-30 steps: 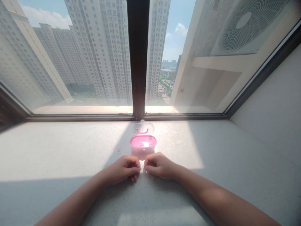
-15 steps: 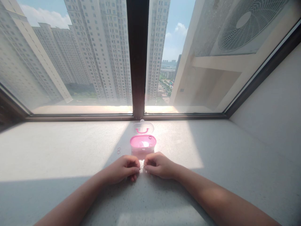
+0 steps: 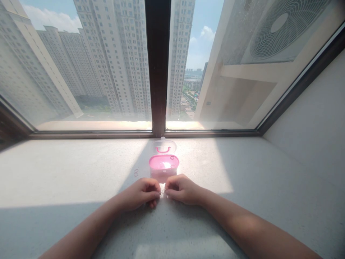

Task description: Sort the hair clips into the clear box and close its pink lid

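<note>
My left hand point(image 3: 141, 194) and my right hand point(image 3: 182, 189) rest on the pale stone windowsill point(image 3: 67, 172), fingertips meeting in a pinch. Between them sits a tiny clear thing point(image 3: 162, 193), too small to name. Just beyond the hands stands a small pink box point(image 3: 164, 165) with its clear lid point(image 3: 164, 146) tipped back, a pink handle on the lid. Small clear rings point(image 3: 136, 173) lie on the sill left of the box.
A window with a dark centre post point(image 3: 158, 68) runs along the back of the sill. Tall apartment blocks and an outdoor fan unit point(image 3: 285, 28) lie beyond the glass. A white wall point(image 3: 318, 118) closes the right side.
</note>
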Motion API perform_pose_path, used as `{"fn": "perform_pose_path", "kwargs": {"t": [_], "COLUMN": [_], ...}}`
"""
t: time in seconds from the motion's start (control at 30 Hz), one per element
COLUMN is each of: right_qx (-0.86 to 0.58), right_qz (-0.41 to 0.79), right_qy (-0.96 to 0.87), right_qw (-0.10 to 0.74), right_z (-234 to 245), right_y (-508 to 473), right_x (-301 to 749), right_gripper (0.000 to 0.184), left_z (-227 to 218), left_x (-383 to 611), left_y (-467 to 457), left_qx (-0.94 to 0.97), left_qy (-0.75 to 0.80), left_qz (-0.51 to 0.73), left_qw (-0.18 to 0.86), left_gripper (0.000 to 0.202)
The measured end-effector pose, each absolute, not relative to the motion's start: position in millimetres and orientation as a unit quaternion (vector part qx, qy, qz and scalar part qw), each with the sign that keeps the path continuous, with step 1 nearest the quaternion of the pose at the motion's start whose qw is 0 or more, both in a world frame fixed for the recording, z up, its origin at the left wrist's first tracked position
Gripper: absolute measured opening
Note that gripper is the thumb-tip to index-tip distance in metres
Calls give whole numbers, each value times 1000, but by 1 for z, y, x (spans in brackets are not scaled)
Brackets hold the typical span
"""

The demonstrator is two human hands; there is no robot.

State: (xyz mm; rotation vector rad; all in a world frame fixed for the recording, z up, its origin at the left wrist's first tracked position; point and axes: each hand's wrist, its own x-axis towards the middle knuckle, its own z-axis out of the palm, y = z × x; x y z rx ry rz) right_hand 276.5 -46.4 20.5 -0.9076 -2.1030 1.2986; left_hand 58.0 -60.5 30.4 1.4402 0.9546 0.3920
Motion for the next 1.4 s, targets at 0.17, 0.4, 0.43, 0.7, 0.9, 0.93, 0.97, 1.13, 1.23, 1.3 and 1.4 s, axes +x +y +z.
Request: {"fn": "perform_pose_path", "kwargs": {"t": [0.17, 0.4, 0.43, 0.7, 0.9, 0.93, 0.97, 1.13, 1.23, 1.3, 1.4], "right_qx": [-336, -329, -330, -333, -332, -332, -332, -334, -332, -332, -333], "right_qz": [480, 481, 482, 477, 472, 473, 474, 480, 484, 483, 479], "right_qy": [-769, -771, -770, -771, -775, -774, -774, -769, -768, -769, -770], "right_qw": [254, 257, 258, 258, 257, 258, 257, 258, 257, 256, 257], "right_z": [22, 20, 20, 20, 20, 20, 20, 21, 21, 20, 20], "right_y": [-47, -46, -46, -46, -47, -47, -47, -47, -47, -46, -46], "right_x": [276, 276, 276, 276, 276, 276, 276, 276, 276, 276, 276], "right_gripper": [8, 7, 7, 7, 7, 7, 7, 7, 7, 7, 7], "left_z": [29, 28, 28, 30, 28, 28, 27, 28, 29, 30, 30], "left_x": [57, 57, 57, 57, 57, 57, 57, 57, 57, 58, 57], "left_y": [-61, -60, -60, -61, -60, -60, -60, -60, -60, -60, -60], "left_qx": [631, 630, 630, 632, 634, 634, 634, 632, 633, 633, 632], "left_qy": [414, 411, 411, 411, 410, 409, 409, 408, 410, 409, 405], "left_qz": [173, 173, 173, 172, 171, 172, 173, 177, 175, 175, 175], "left_qw": [633, 636, 636, 633, 633, 633, 634, 635, 633, 634, 637], "left_gripper": [21, 21, 21, 21, 19, 19, 19, 18, 18, 18, 19]}}
